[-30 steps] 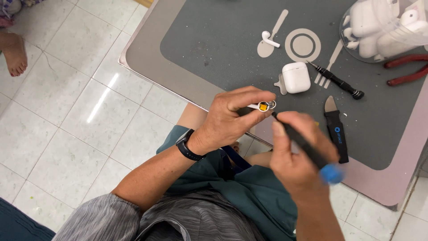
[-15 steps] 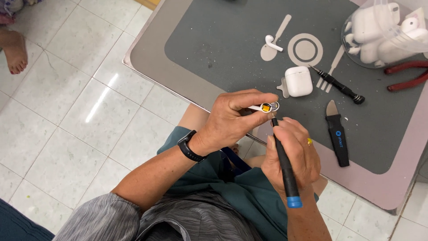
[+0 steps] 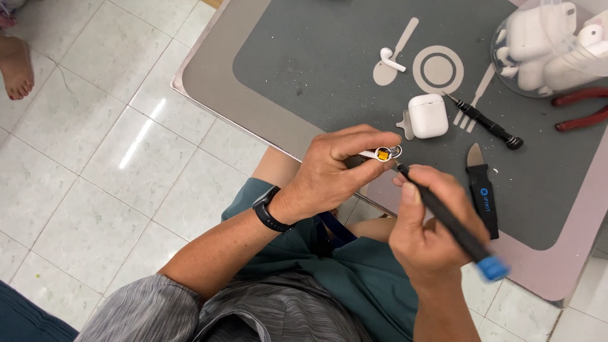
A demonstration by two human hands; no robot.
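My left hand pinches a small white earbud part with an orange piece and a round metal end showing. My right hand grips a thin black tool with a blue end cap; its tip touches the part near the metal end. Both hands hover over the near edge of a grey mat on a low pinkish table. A black band is on my left wrist.
On the mat lie a white earbud, a white charging case, a small black screwdriver, a black pry tool, red-handled pliers and a clear container of white earbud cases. A bare foot rests on the tiled floor at left.
My right hand has tilted the black tool, so its blue end now points out to the right. The tip stays at the earbud part. My left hand has hardly moved.
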